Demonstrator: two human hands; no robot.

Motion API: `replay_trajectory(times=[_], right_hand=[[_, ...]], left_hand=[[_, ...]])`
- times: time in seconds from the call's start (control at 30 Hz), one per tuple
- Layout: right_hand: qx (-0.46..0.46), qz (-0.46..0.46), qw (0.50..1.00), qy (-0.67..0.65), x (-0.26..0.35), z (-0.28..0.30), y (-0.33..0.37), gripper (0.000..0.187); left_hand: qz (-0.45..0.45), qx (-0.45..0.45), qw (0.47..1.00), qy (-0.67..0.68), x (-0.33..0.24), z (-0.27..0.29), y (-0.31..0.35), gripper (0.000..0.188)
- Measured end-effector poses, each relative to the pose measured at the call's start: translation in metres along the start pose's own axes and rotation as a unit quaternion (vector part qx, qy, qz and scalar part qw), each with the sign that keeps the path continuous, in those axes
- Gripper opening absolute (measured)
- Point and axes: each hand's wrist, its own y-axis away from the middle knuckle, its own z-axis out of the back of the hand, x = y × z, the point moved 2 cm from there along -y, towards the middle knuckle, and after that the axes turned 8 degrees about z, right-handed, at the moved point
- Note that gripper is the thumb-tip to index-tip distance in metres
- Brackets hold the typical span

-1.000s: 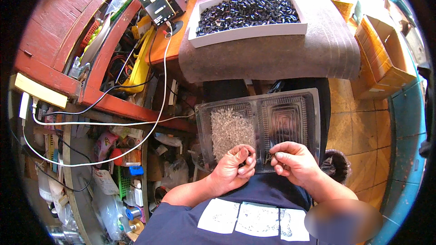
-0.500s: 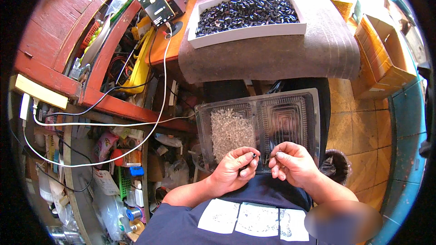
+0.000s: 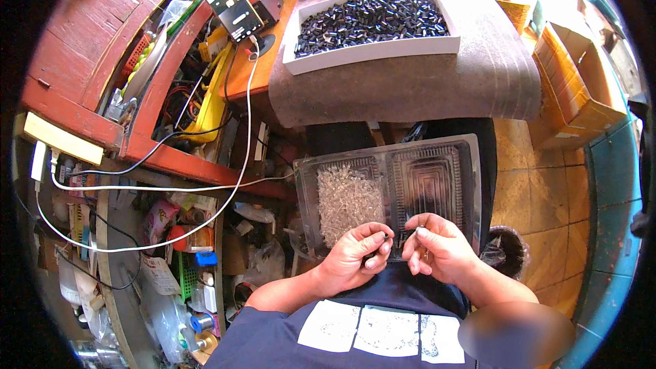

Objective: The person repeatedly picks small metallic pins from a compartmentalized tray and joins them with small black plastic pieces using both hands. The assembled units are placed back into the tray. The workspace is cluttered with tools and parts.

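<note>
My left hand (image 3: 358, 254) is closed in a pinch on a small black piece (image 3: 387, 236), which shows only as a dark tip between thumb and forefinger. Just to its right, my right hand (image 3: 437, 246) also pinches thumb against forefinger; whatever lies between them is too small to make out. The hands are close together but apart, over the near edge of a clear plastic tray (image 3: 471, 184) with two compartments. A heap of thin, pale, see-through pieces (image 3: 350, 199) fills much of the left compartment. Ribbed plastic shows in the right one.
Beyond the tray, a table with a grey-brown cover (image 3: 403, 92) bears a white box (image 3: 372, 59) heaped with small black cylinders. A phone (image 3: 234, 10) stands at its left with a white cable (image 3: 250, 106). Cardboard boxes (image 3: 570, 92) are at right, a bin (image 3: 509, 249) below.
My left hand has turned slightly, and the black piece shows less than before. The right fingers have shifted a little. The tray and box stay put.
</note>
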Motion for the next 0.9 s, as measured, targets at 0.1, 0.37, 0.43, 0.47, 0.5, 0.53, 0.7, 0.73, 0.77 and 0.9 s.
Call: replay_trajectory(times=[0.1, 0.37, 0.43, 0.47, 0.5, 0.53, 0.7, 0.73, 0.77, 0.9], right_hand=[[0.003, -0.013, 0.999, 0.031, -0.001, -0.003, 0.002, 0.015], [-0.001, -0.021, 0.975, 0.221, 0.005, -0.006, 0.006, 0.017], [0.011, -0.016, 0.968, 0.249, 0.005, -0.006, 0.005, 0.018], [0.016, -0.019, 0.966, 0.256, 0.004, -0.008, 0.005, 0.019], [0.021, -0.021, 0.964, 0.263, 0.004, -0.010, 0.004, 0.019], [0.017, -0.030, 0.962, 0.270, 0.004, -0.012, 0.005, 0.020], [0.064, -0.070, 0.955, 0.280, 0.006, -0.015, 0.005, 0.023], [0.072, -0.073, 0.954, 0.282, 0.006, -0.015, 0.005, 0.024], [0.072, -0.077, 0.953, 0.285, 0.006, -0.015, 0.004, 0.024], [0.081, -0.097, 0.948, 0.292, 0.007, -0.016, 0.003, 0.026]], left_hand=[[0.001, 0.000, 1.000, 0.002, 0.001, 0.001, 0.000, 0.016], [0.019, -0.017, 1.000, -0.009, 0.001, -0.002, 0.000, 0.015], [0.014, -0.039, 0.999, -0.029, 0.002, -0.002, -0.001, 0.014], [0.011, -0.051, 0.998, -0.039, 0.002, -0.002, 0.000, 0.014], [0.007, -0.053, 0.998, -0.036, 0.002, -0.002, -0.001, 0.013], [0.003, -0.055, 0.998, -0.034, 0.002, -0.002, -0.002, 0.013], [-0.007, -0.052, 0.998, -0.032, 0.003, 0.004, -0.004, 0.009], [-0.003, -0.058, 0.997, -0.041, 0.002, 0.002, -0.004, 0.009], [0.000, -0.064, 0.997, -0.051, 0.001, 0.000, -0.004, 0.008], [-0.003, -0.068, 0.995, -0.070, 0.003, 0.000, -0.004, 0.008]])
